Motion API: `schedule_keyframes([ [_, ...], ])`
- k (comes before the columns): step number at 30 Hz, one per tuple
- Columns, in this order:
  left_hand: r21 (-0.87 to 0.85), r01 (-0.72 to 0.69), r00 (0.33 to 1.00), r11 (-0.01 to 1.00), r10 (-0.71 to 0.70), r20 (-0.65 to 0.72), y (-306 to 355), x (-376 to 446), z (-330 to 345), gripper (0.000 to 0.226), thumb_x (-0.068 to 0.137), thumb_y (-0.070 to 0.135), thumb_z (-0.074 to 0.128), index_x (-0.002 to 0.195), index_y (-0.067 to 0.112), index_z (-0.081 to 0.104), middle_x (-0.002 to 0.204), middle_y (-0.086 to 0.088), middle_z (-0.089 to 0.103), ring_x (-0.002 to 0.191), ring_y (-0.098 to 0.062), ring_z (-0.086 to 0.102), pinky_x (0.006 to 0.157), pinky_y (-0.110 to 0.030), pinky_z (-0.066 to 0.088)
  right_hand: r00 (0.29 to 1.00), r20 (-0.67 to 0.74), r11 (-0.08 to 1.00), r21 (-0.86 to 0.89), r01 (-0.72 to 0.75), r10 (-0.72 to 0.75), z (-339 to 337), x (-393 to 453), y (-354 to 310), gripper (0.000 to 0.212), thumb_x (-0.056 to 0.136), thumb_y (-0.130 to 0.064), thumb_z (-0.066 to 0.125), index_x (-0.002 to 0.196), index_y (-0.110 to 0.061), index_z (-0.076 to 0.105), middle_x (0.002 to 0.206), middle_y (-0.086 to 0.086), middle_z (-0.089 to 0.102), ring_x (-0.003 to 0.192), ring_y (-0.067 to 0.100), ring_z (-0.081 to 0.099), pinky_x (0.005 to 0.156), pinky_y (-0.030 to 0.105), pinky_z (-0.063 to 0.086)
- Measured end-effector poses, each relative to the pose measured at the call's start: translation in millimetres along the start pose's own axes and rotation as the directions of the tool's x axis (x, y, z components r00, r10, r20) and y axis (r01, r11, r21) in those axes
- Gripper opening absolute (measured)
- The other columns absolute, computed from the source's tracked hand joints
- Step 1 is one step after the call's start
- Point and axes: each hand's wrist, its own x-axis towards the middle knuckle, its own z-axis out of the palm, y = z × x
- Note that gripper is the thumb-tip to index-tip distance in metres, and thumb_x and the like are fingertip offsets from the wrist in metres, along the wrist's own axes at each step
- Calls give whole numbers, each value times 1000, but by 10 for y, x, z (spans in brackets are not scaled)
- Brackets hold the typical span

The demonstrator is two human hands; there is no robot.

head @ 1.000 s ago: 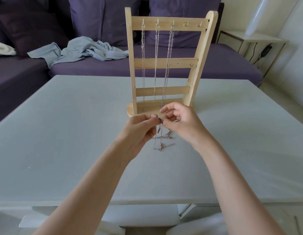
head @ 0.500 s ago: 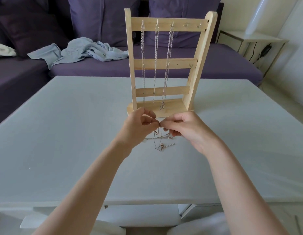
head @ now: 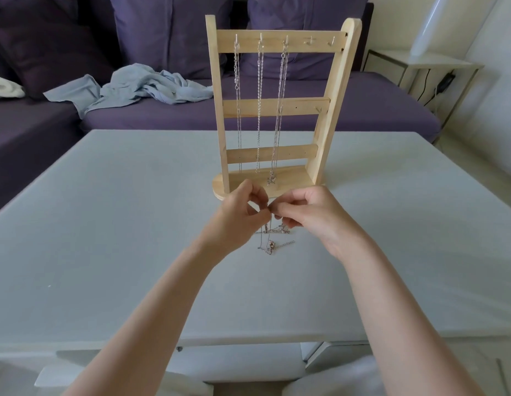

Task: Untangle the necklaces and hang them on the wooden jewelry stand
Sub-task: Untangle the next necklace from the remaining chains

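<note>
The wooden jewelry stand [head: 280, 107] rises just beyond both hands, three hung chains [head: 260, 104] filling its left hooks while the two right hooks [head: 320, 40] stay reachable, with bare table [head: 105, 210] on either side.

A pale table [head: 105, 224] stands before a purple sofa [head: 363, 110] with cushions [head: 168, 30]. A crumpled blue cloth [head: 140, 90] lies on the seat. A side table [head: 437, 64], perhaps with a charger, stands right.

Both forearms are bare to the frame's edge, with no sleeves, rings or watch on the hands [head: 277, 215]
</note>
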Motion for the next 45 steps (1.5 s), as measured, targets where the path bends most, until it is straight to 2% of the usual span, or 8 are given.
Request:
schedule_keyframes([
  [3, 95, -35, 999, 995, 35, 6, -13, -11, 39, 24, 84, 3, 55, 77, 22, 42, 77, 10, 52, 53, -4, 47, 47, -11, 34, 1000, -19, 967, -254, 13, -19, 39, -4, -5, 11, 78, -10, 65, 71, -17, 70, 61, -6, 61, 59, 7, 54, 63, 21, 44],
  [9, 62, 69, 995, 996, -64, -76, -35, 47, -5, 19, 86, 5, 52, 78, 20, 59, 70, 9, 53, 56, -4, 48, 63, -25, 45, 994, -102, 998, -53, 33, -38, -13, 27, 23, 11, 82, -12, 62, 74, -15, 69, 63, -3, 58, 60, 11, 52, 65, 24, 46],
  [12, -121, 130, 988, 984, -139, -69, -11, 37, -35, 20, 89, 9, 55, 75, 18, 66, 68, 7, 61, 60, -4, 52, 59, -15, 46, 996, -66, 997, 45, 64, -61, -41, 8, 14, 12, 87, -9, 61, 77, -12, 67, 66, -1, 58, 60, 9, 52, 60, 18, 45],
  [19, -224, 177, 980, 958, -193, -48, 41, 0, -21, 8, 85, 17, 65, 81, 13, 70, 67, 12, 67, 56, 7, 53, 56, -10, 45, 990, -71, 992, 31, 121, -119, -51, 0, 11, 13, 86, -8, 62, 80, -15, 71, 72, 3, 61, 66, 9, 51, 64, 21, 45],
  [29, -296, 227, 970, 928, -244, -21, 105, -3, 39, 18, 88, 13, 56, 72, 11, 63, 66, 5, 57, 62, -6, 48, 59, -17, 44, 988, -28, 987, 61, 151, -150, -35, -13, -32, 13, 86, -9, 64, 77, -17, 69, 68, -1, 62, 60, 3, 52, 59, 14, 44],
  [37, 196, -59, 979, 979, 95, -182, 59, -22, 102, 15, 82, 11, 61, 70, 13, 52, 67, 8, 56, 64, -8, 55, 53, -10, 40, 999, 39, 997, 68, 25, -28, -7, -17, -37, 14, 86, -6, 57, 79, -13, 67, 74, -1, 61, 65, 9, 54, 62, 19, 45],
  [41, 56, -28, 972, 998, 40, -231, 56, 7, 56, 18, 81, 9, 61, 68, 15, 52, 62, 3, 59, 54, -9, 53, 51, -13, 39, 998, 42, 992, 123, 40, -45, -21, -30, -44, 11, 85, -7, 62, 80, -15, 67, 77, -1, 64, 69, 9, 56, 63, 19, 45],
  [45, -225, 32, 991, 974, -61, -122, 63, 17, -45, 14, 82, -1, 59, 79, 12, 54, 54, 9, 60, 48, -3, 52, 55, -15, 47, 995, 28, 986, 138, 90, -95, -21, -17, -42, 4, 82, -9, 68, 83, -13, 69, 73, -2, 66, 69, 8, 57, 67, 21, 46],
])
